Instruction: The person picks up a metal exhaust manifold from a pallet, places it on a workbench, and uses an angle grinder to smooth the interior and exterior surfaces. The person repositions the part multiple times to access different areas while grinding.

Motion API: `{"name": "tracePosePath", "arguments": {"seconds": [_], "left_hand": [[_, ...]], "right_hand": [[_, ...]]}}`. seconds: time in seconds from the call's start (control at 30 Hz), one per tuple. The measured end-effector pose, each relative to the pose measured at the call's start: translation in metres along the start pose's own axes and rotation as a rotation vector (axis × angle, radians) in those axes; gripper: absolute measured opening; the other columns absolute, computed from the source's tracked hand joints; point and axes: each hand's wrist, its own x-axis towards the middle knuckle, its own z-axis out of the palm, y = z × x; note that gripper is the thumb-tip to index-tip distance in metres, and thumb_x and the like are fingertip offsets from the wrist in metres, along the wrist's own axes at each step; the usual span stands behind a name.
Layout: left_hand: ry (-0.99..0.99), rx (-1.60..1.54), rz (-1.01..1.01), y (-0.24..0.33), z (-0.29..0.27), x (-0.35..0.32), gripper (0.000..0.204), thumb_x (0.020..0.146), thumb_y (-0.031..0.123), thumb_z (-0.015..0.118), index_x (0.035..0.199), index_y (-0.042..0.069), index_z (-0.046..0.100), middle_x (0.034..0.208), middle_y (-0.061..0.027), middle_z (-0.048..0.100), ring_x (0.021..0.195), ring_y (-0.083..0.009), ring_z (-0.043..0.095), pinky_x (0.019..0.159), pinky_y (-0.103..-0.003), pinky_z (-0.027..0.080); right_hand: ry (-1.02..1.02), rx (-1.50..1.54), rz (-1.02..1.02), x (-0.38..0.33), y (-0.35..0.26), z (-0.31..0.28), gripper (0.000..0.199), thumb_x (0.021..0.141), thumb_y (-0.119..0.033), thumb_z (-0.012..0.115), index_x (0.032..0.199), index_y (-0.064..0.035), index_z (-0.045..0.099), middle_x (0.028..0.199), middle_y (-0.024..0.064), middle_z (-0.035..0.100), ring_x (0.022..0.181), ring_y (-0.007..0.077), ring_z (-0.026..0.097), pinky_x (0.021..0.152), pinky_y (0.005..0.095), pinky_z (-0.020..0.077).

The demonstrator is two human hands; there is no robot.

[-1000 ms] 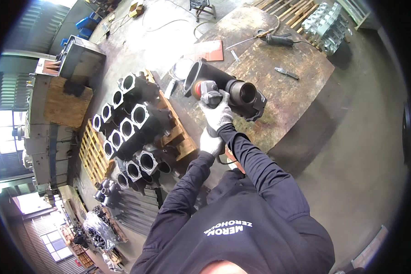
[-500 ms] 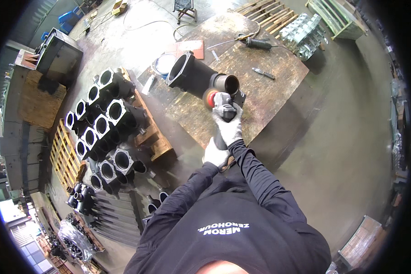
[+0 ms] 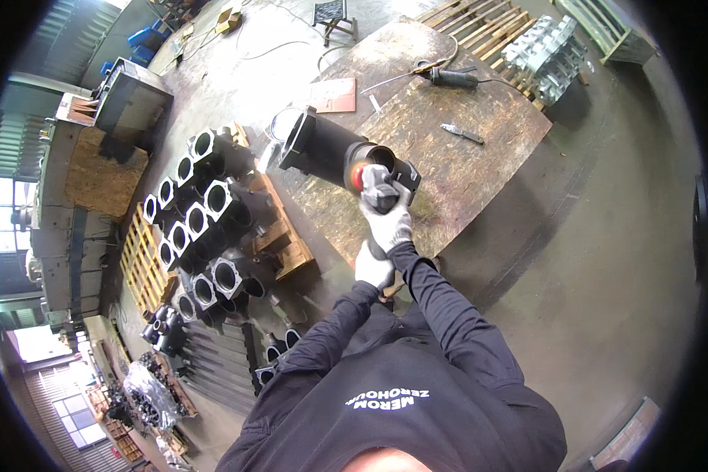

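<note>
A black pipe fitting (image 3: pixel 322 147) with a square flange at its left end lies on the worn wooden tabletop (image 3: pixel 448 177). Its round opening (image 3: pixel 379 157) is toward the right. My right hand (image 3: pixel 390 224), in a white glove, is closed round the front of an angle grinder (image 3: pixel 380 194). Behind it, my gloved left hand (image 3: pixel 374 266) grips the tool's rear body. The grinder's red-orange disc (image 3: pixel 357 176) is blurred and sits against or very near the fitting's near side; exact contact cannot be made out. My fingertips are partly hidden.
On the tabletop lie a utility knife (image 3: pixel 462 133), a corded dark tool (image 3: pixel 452 78) and a reddish sheet (image 3: pixel 333 95). Several black fittings (image 3: pixel 197 217) stand on pallets at left. Silvery metal parts (image 3: pixel 549 57) are stacked beyond the table, near a folding stool (image 3: pixel 332 16).
The view has shifted, with the surroundings displaced mostly rightward. The fitting appears lower and farther left against the reddish sheet. Both hands still hold the grinder at its side.
</note>
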Motion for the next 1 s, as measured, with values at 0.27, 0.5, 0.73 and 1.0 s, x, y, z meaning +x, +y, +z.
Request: {"name": "tracePosePath", "arguments": {"seconds": [0.27, 0.5, 0.73, 1.0], "left_hand": [[-0.054, -0.125, -0.014, 0.049, 0.027, 0.052, 0.066, 0.073, 0.039, 0.082, 0.119, -0.003, 0.059, 0.114, -0.0264, 0.068, 0.111, -0.0369, 0.066, 0.094, -0.039, 0.05], [-0.121, 0.361, -0.112, 0.032, 0.053, 0.033, 0.053, 0.082, 0.035, 0.072, 0.119, 0.0, 0.061, 0.112, -0.0239, 0.07, 0.109, -0.0378, 0.067, 0.093, -0.042, 0.05], [-0.032, 0.014, 0.0, 0.0, 0.004, 0.0, 0.055, 0.078, 0.026, 0.076, 0.122, -0.001, 0.058, 0.117, -0.0225, 0.069, 0.115, -0.0355, 0.065, 0.098, -0.038, 0.049], [-0.094, -0.07, 0.073, -0.03, 0.0, 0.017, 0.063, 0.076, 0.031, 0.08, 0.125, -0.002, 0.057, 0.115, -0.0223, 0.069, 0.109, -0.033, 0.066, 0.095, -0.038, 0.05]], "right_hand": [[0.06, -0.069, -0.042, 0.072, -0.005, -0.013, 0.092, 0.071, -0.046, 0.087, 0.141, -0.011, 0.038, 0.123, 0.0286, 0.063, 0.112, 0.0438, 0.065, 0.094, 0.0492, 0.0525], [0.096, 0.02, 0.172, 0.062, 0.044, -0.037, 0.089, 0.073, -0.044, 0.088, 0.139, -0.0096, 0.039, 0.123, 0.0277, 0.064, 0.109, 0.0408, 0.067, 0.094, 0.048, 0.0524], [0.024, -0.027, 0.123, 0.006, 0.032, -0.002, 0.089, 0.072, -0.046, 0.088, 0.141, -0.0205, 0.036, 0.11, 0.0258, 0.069, 0.099, 0.0445, 0.07, 0.086, 0.0504, 0.0558], [0.109, 0.021, 0.108, 0.0, 0.022, -0.001, 0.086, 0.075, -0.043, 0.086, 0.141, -0.0204, 0.035, 0.113, 0.0283, 0.067, 0.1, 0.0475, 0.069, 0.084, 0.0519, 0.0557]]}}
